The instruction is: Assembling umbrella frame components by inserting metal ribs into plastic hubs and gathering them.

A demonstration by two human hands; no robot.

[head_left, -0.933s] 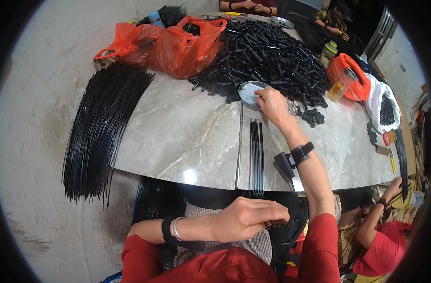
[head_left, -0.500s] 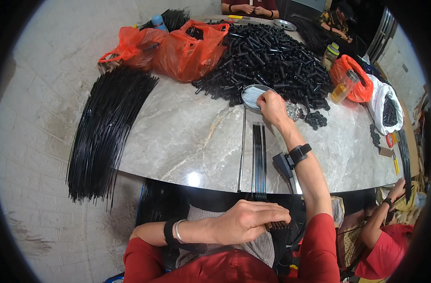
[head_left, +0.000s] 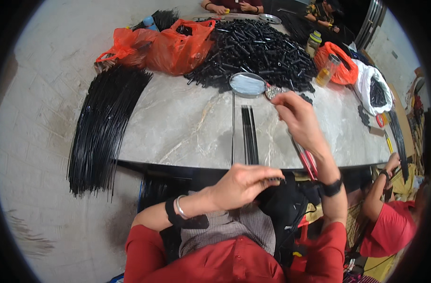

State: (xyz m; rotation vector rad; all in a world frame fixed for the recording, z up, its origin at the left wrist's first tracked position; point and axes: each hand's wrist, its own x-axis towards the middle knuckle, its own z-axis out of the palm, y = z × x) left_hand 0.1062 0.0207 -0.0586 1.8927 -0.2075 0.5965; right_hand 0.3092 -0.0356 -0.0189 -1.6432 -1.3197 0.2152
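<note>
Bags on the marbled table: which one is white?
The white bag at far right, dark contents showing. The other bags are orange-red plastic: two left of the black tube pile, one beside the clear bottle with amber liquid.

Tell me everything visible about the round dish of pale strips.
The round dish looks shallow and metallic, with a grey rim. It sits upright on the marbled table, holding thin, bluish-white strips lying roughly side by side. A heap of black tubes borders its far side; contact is hard to tell. The right hand is apart.
</note>
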